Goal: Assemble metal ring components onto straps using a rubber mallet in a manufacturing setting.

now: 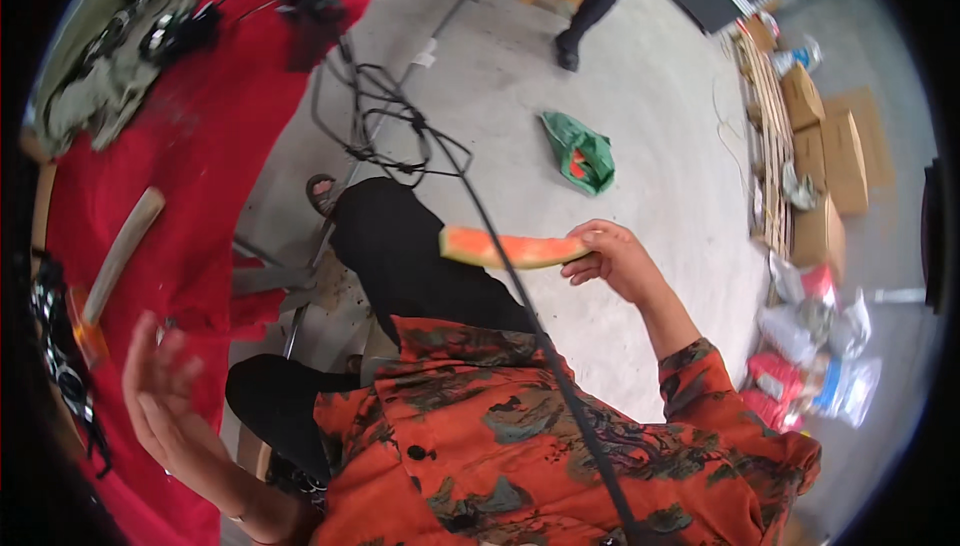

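Note:
A long slice of watermelon [515, 248], pale red with a green rind along its lower edge, is pinched at one end in my right hand [612, 254]. It is held out level beyond my lap, and a black cable crosses in front of it. My left hand [165, 396], somewhat blurred, is raised over the red cloth [190, 236] at the left with its fingers apart and nothing visible in them. Near it on the cloth lies a long, pale, slightly curved piece [124, 254], with a transparent orange item [88, 331] at its near end.
Black cable [395, 126] hangs looped beside the cloth. A green bag [582, 154] with red pieces inside sits on the floor. A person's leg [592, 16] shows at the top. Cardboard boxes [822, 236], a wooden pallet [765, 136] and plastic bags [790, 376] line the right.

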Demonstrator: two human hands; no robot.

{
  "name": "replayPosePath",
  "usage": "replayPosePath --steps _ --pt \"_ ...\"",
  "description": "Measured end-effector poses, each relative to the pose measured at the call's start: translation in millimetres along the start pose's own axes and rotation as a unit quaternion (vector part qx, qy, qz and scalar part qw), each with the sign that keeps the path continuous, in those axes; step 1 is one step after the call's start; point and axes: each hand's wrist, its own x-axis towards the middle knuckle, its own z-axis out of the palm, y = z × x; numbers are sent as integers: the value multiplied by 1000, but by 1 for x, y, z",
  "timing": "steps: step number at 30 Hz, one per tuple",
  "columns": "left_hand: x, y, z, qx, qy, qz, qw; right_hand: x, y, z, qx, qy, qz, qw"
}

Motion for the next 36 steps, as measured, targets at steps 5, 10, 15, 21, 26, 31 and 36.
replayPosePath --steps 5,10,15,21,26,31,36 --pt "117 -64 34 487 -45 265 831 21 80 -103 -27 213 19 977" --pt "160 -98 59 679 -111 279 670 87 159 -158 -33 336 96 936" --pt "157 -86 55 708 -132 233 654 150 193 -179 62 335 185 922" --pt "157 -62 130 687 -184 230 664 228 327 -323 -421 278 126 854" --pt "153 -63 139 685 -193 156 685 298 271 -343 -67 476 50 875" --pt "156 -73 119 731 -200 139 637 372 238 -382 324 577 -28 749" --pt "164 -81 122 760 -224 124 598 428 314 -488 93 599 -33 794"
